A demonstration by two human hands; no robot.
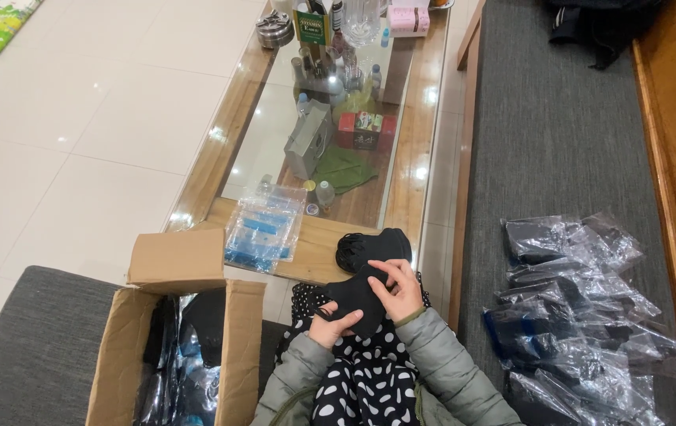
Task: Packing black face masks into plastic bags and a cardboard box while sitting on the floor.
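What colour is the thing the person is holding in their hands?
Black. The soft fabric piece held by both hands is plain black, seen in the head view.

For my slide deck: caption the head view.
Both hands, left hand and right hand, hold a black mask between cardboard box and bagged packs.

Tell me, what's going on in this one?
A seated person holds a black mask in both hands over their lap: the left hand grips its lower edge, the right hand its upper side. More black masks lie on the table edge beside a stack of clear bags. An open cardboard box stands on the left, and bagged pieces are piled on the grey seat at the right.
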